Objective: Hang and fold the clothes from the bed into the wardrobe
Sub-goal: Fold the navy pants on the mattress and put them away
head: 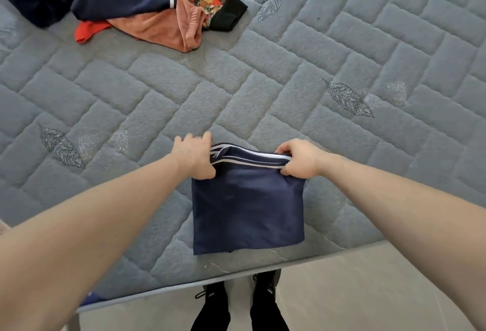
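Clothes (136,2) lie heaped at the far left of the bed (289,73): dark navy pieces, one with a white stripe, over a red scrap, a peach garment and a patterned piece with black trim. Nearer, by the bed's near edge, the left hand (193,153) pinches the left top corner of a folded navy garment (248,207) with white stripes along its top, thumb curled on the cloth. The right hand (298,158) clamps the right top corner, fingers curled round it. Black shoes (238,301) stand on the floor (368,291) below.
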The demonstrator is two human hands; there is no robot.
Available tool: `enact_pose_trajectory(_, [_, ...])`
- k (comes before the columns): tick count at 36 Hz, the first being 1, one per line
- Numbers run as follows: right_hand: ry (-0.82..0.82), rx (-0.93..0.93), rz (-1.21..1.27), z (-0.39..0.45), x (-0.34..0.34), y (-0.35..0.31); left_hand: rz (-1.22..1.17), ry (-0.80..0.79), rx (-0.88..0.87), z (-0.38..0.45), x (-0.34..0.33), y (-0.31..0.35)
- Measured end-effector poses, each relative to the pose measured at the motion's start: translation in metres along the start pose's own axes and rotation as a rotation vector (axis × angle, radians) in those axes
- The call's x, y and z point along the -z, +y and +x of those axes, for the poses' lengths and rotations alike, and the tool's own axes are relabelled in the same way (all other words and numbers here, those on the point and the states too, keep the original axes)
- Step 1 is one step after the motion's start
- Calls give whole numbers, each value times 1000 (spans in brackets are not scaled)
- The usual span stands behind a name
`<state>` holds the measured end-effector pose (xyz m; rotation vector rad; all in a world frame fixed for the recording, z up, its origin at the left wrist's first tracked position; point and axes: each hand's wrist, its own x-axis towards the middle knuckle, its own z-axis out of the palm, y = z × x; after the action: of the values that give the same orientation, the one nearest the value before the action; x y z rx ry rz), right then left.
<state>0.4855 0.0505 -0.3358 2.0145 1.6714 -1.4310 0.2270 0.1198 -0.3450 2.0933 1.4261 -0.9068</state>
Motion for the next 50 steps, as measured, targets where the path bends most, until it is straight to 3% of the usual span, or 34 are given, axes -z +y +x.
enact_pose_trajectory(4, [69,124,19,-4,-9,-3,96,248,-322,-6,7,12])
enact_pose_trajectory(6, [111,190,17,-7,-9,-7,174,180,-416,-6,12,23])
enact_pose_trajectory(9, [137,282,-12,-11,-7,-11,224,-3,-371,-5,14,28])
enact_pose_trajectory(11, [155,335,-98,-15,-7,-9,174,19,-381,-8,12,25])
enact_pose_trajectory(20, [518,424,-300,-65,-42,12,94,693,-525,-76,-43,33])
enact_pose_trajectory(23, [572,350,-344,-82,-72,20,83,760,-520,-101,-79,45])
enact_pose_trajectory(26, [566,248,-332,-91,-101,29,73,679,-441,-117,-116,49])
enact_pose_trajectory(30, [492,147,-306,-91,-134,33,0,442,-273,-124,-151,47])
enact_pose_trajectory(34, [421,106,-140,-88,-152,37,-205,219,-234,-123,-169,45])
enact_pose_trajectory(38, [454,69,161,-91,-152,41,-412,296,-152,-121,-162,43])
enact_pose_trajectory(41, [517,21,385,-90,-145,41,-626,450,80,-117,-153,39])
enact_pose_trajectory(45, [520,-36,471,-85,-143,40,-896,352,385,-106,-151,42])
enact_pose_trajectory(50, [523,-150,547,-75,-153,31,-1165,282,447,-96,-160,50])
